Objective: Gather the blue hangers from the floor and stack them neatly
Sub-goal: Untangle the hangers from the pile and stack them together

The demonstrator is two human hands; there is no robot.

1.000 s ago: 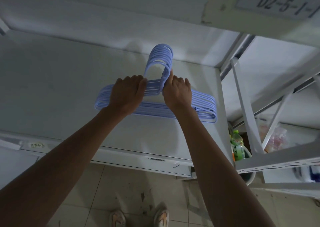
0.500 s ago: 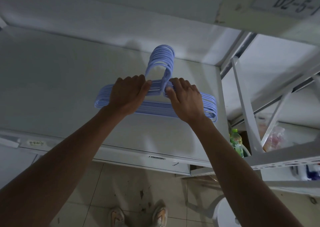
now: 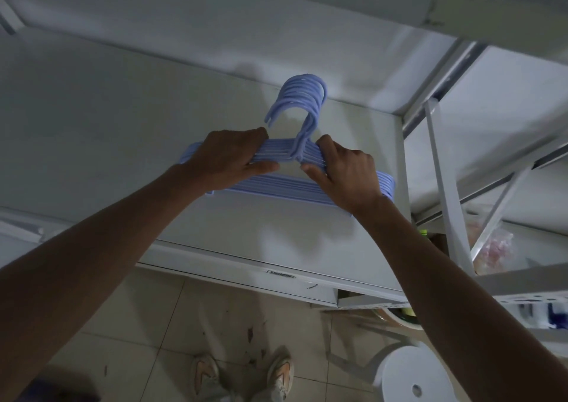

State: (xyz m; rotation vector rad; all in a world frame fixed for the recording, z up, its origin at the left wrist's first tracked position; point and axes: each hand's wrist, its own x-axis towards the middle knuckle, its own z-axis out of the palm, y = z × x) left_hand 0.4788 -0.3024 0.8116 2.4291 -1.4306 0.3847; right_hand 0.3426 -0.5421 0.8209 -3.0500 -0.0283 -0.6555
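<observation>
1. A stack of blue hangers [image 3: 285,183] lies flat on the white counter [image 3: 92,131] in front of me, hooks lined up and arching away from me toward the back wall, shoulders and bottom bars layered one over another
2. My left hand [image 3: 229,160] is clamped over the stack's left shoulder, fingers curled across the top bars and thumb [image 3: 264,166] pressed along the near edge, just left of the necks
3. My right hand [image 3: 344,175] grips the right shoulder the same way, fingers wrapped over the bars beside the necks, thumb [image 3: 313,174] lying across the near side
4. The two hands sit close together on either side of the hook stems, not touching each other
5. The right end of the stack [image 3: 388,186] reaches near the counter's right edge, beside a white metal shelving frame [image 3: 445,186]
6. A bag with pinkish contents [image 3: 495,248] rests on a lower shelf of that frame; what it holds is too blurred to tell
7. Below the counter's front edge, my two shoes [image 3: 242,377] stand on the stained tile floor [image 3: 153,324], and a round white stool [image 3: 412,377] sits to their right
</observation>
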